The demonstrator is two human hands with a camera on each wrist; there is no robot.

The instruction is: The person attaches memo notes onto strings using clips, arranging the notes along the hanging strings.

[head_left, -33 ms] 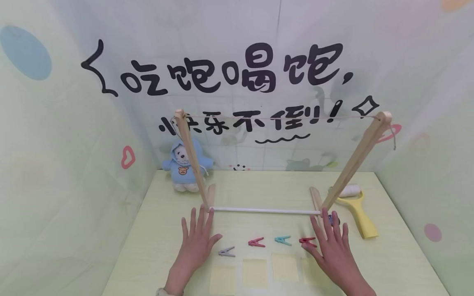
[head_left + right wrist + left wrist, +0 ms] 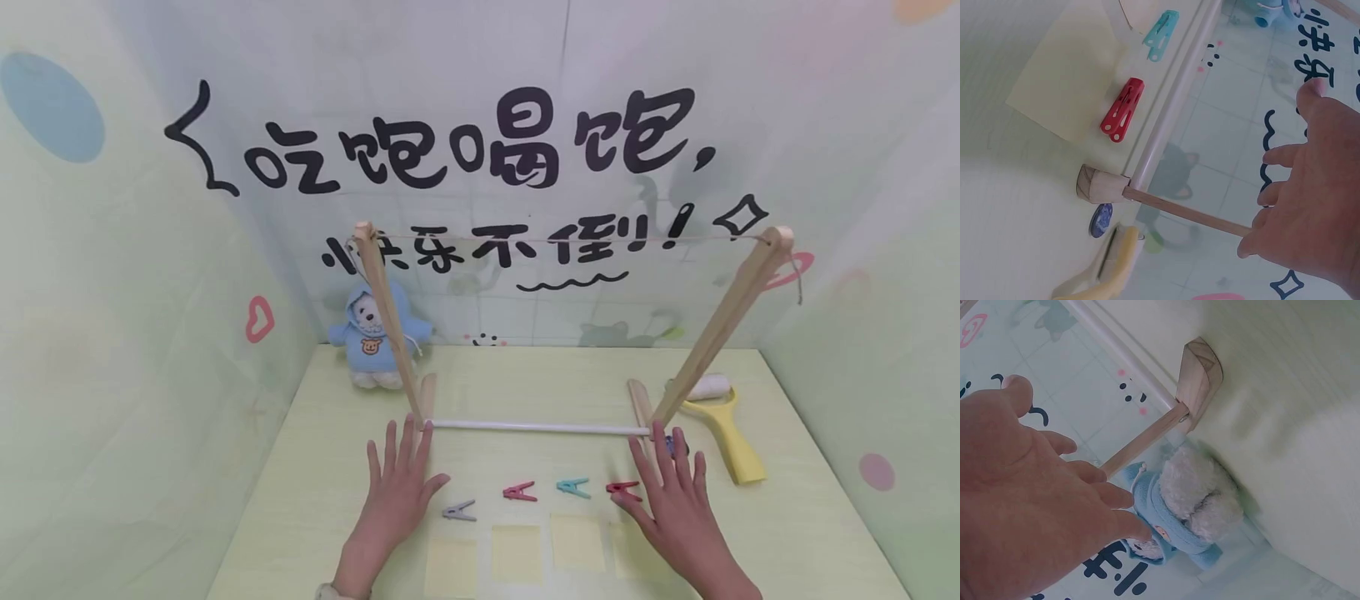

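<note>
A small wooden drying rack stands on the table, with a left post, a right post, a white rod low between them and a thin string across the top. My left hand is spread with straight fingers, its fingertips overlapping the left post's base in the head view. Likewise spread, my right hand reaches toward the right post's base. Neither hand holds anything. Between them lie a grey clothespin, a pink clothespin, a teal clothespin and a red clothespin.
Several pale yellow paper squares lie along the front. A plush toy in a blue hoodie sits behind the left post. At right are a yellow-handled lint roller and a round blue piece. Printed cloth walls surround the table.
</note>
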